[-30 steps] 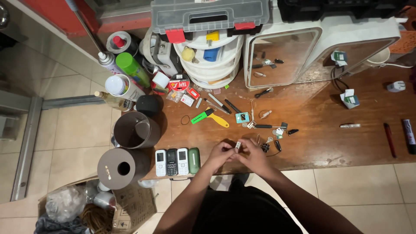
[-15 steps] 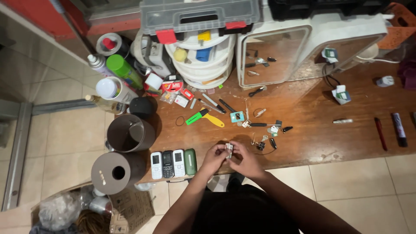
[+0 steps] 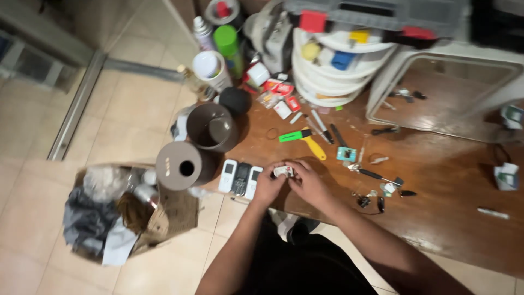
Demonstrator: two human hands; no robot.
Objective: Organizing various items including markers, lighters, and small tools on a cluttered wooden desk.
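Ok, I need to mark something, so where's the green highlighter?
In the head view the green highlighter lies on the wooden table, touching the yellow scraper, just beyond the hands and right of the brown cup.

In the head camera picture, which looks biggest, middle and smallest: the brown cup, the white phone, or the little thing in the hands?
Largest to smallest:
1. Brown cup, clearly the biggest.
2. White phone.
3. Small pale thing pinched between the left hand and right hand, partly hidden by fingers, so only part shows.
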